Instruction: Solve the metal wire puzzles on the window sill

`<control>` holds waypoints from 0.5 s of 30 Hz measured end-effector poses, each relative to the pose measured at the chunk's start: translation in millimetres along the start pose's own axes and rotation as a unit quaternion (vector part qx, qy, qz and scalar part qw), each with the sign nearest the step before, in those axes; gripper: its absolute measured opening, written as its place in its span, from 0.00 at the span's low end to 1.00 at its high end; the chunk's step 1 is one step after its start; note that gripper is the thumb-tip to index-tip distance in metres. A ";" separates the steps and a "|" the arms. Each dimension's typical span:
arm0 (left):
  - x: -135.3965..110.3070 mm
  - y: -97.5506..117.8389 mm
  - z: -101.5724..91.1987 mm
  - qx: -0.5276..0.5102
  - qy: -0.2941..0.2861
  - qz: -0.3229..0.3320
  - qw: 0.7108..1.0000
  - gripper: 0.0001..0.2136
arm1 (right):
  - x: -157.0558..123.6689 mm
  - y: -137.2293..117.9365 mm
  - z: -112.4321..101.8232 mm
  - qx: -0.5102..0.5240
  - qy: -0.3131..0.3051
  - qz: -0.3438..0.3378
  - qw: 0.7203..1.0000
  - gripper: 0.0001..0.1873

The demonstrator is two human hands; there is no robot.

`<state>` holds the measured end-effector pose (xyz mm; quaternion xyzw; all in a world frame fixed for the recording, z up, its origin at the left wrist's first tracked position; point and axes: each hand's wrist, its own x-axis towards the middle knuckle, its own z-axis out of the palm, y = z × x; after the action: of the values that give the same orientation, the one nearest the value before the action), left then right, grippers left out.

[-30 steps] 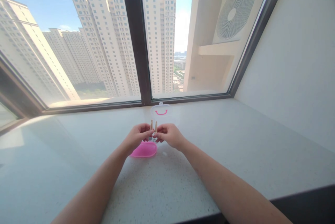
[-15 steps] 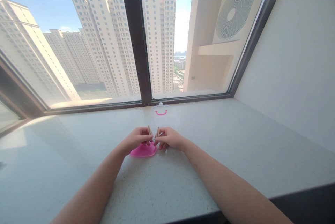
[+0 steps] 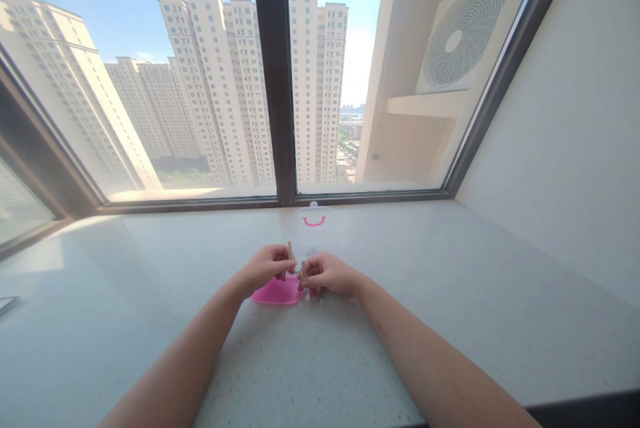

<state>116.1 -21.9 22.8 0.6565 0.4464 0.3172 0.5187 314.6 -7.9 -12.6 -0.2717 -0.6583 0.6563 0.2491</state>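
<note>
My left hand (image 3: 269, 263) is closed in a pinch around a thin tan stick (image 3: 291, 250), whose upper end points up. Close beside it, slightly lower, my right hand (image 3: 329, 275) pinches a second tan stick (image 3: 303, 269), also roughly upright. The fingertips nearly meet, and a small greyish bit between them is too small to name. Under the hands lies a shallow pink tray or lid (image 3: 277, 293), partly hidden by the fingers. Just behind stands or lies a see-through case with a pink handle (image 3: 314, 221); its lower part is hard to make out.
A pale speckled counter (image 3: 300, 361) spreads out around the hands. Behind it runs a dark window frame (image 3: 277, 81), and a white wall (image 3: 565, 148) bounds the right side. At the far left edge lies a flat greyish object (image 3: 7, 305), cut off by the picture.
The view has shifted, so the scene sits a little further right and lower. My right hand and its stick have dropped slightly relative to my left. Both hands keep their pinch.
</note>
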 end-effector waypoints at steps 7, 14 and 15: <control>1.0 -1.5 -0.7 0.017 -0.003 -0.010 1.000 0.10 | 1.0 -0.6 -2.3 -0.003 -0.003 0.020 1.000 0.15; 1.4 -4.4 0.6 0.024 -0.017 -0.004 1.000 0.09 | 0.0 -3.0 1.3 -0.005 0.009 0.016 1.000 0.11; 1.3 -4.2 0.7 0.026 -0.018 -0.006 0.999 0.09 | -0.3 -3.5 1.5 -0.004 0.012 0.020 1.000 0.11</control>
<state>116.2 -20.8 18.5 0.6723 0.4492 0.2908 0.5116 313.7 -9.2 -9.1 -0.2933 -0.6527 0.6551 0.2426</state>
